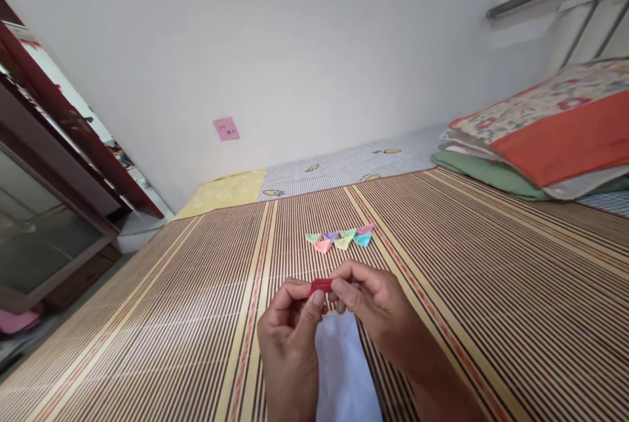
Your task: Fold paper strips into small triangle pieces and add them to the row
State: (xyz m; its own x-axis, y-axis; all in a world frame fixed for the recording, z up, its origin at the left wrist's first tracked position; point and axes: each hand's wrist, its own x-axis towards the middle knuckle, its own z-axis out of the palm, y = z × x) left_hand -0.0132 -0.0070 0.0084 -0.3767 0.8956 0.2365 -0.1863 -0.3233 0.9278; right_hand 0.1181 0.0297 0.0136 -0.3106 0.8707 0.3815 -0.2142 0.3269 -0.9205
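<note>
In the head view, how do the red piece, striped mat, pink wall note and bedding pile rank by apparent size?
1. Striped mat
2. Bedding pile
3. Pink wall note
4. Red piece, partly covered by the left hand and right hand, so only its visible part is ranked.

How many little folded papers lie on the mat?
7. Far row, left to right: green one, purple one, second green one, pink one. Near row: coral one, yellow one, blue one. More may be hidden.
</note>
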